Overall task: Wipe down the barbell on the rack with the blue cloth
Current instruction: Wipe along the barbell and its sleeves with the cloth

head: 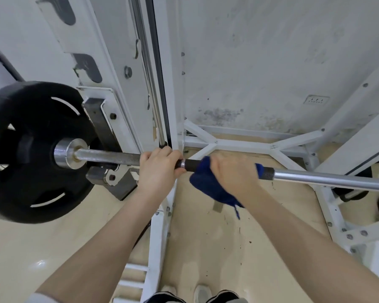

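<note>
Hands grip barbell (328, 177) (right (232, 173) through blue cloth (208, 186)); beige floor (206, 248), stained wall (260, 62).

Shiny metal barbell (315, 179), soft blue cloth (208, 186), matt black plate (31, 149), white-painted rack (127, 51).

A wall socket (317, 99) sits on the dirty white wall (260, 62). The floor (206, 237) is tan, with two shoes (202, 293) at the bottom.

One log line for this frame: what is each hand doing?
left hand: grips bare barbell | right hand: wraps blue cloth round bar | plate: on left end
</note>
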A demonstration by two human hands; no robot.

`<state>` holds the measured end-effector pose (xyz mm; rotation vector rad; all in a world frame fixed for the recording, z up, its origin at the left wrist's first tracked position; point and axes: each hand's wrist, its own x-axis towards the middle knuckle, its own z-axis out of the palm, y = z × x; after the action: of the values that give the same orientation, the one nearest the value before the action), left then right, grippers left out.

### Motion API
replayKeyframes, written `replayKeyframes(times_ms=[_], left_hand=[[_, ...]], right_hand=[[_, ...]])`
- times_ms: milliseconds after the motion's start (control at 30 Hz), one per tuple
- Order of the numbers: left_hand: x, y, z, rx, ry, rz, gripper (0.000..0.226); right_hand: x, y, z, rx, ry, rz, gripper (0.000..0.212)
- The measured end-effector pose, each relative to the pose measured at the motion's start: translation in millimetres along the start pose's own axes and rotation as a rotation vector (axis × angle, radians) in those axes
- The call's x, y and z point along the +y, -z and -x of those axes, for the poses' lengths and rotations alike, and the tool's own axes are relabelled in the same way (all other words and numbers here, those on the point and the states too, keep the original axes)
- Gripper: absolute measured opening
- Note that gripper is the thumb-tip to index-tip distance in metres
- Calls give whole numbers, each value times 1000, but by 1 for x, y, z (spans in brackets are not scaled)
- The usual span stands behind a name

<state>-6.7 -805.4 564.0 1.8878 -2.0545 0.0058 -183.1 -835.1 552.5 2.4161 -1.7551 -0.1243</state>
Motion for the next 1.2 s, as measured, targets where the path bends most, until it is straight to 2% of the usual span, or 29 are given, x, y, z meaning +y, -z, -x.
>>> replayKeyframes(times_ms=[33,67,133,167,200,233,267,300,333,400,467,500,567,633,667,767,833,933,967,1067,1100,1200], left_hand=[[-1,0,0,10,-17,-1,22],[-2,0,0,15,-30,-2,21],[-4,0,-2,8,-39,-7,21],[-4,1,-4,-13,-44,-12,21],[-3,3,-6,-42,-54,-21,21],[-3,5,-10,-79,-64,-40,21],[-3,8,-14,-118,-72,-66,20],[-4,10,-17,-154,-76,-87,18],[-5,13,-20,-189,-79,-93,18],[-10,17,-22,-251,-99,-61,25],[-20,25,-20,-296,-120,-31,39],[-28,30,-20,-306,-119,-43,44],[-48,37,-20,-306,-81,-82,46],[-67,44,-20,-317,-22,-96,43],[-73,45,-20,-331,-3,-94,40],[-80,46,-21,-381,6,-93,31],[-79,46,-22,-395,3,-105,30],[-83,46,-21,-375,-3,-67,28],[-84,46,-20,-369,-3,-46,27],[-88,46,-20,-360,-21,-35,24],[-88,46,-21,-355,-30,-38,23],[-89,45,-22,-344,-53,-48,23]], right_hand=[[11,9,3,-87,-21,35,1],[18,19,4,-196,-50,76,6],[19,37,1,-438,-250,-75,18],[7,42,-1,-448,-320,-119,20],[-10,38,-4,-309,-309,-91,21],[-31,28,-7,-106,-228,-47,20],[-49,18,-10,117,-175,-118,20],[-62,10,-13,261,-97,-191,22],[-72,10,-15,318,-25,-195,23],[-65,12,-20,246,31,-148,15],[-39,20,-13,21,-29,-48,14],[-24,22,-9,2,-79,-15,15],[-7,22,-2,-5,-157,80,12],[-21,24,-8,-14,-241,-78,10],[-38,24,-14,20,-250,-142,16],[-101,24,-23,276,-159,-174,22],[-122,22,-28,360,-60,-279,34],[-98,21,-29,162,103,-162,31],[-83,18,-25,141,86,-158,34],[-62,11,-12,224,-120,-128,58],[-67,9,-14,215,-156,-92,57],[-96,16,-32,132,-179,-100,29]])
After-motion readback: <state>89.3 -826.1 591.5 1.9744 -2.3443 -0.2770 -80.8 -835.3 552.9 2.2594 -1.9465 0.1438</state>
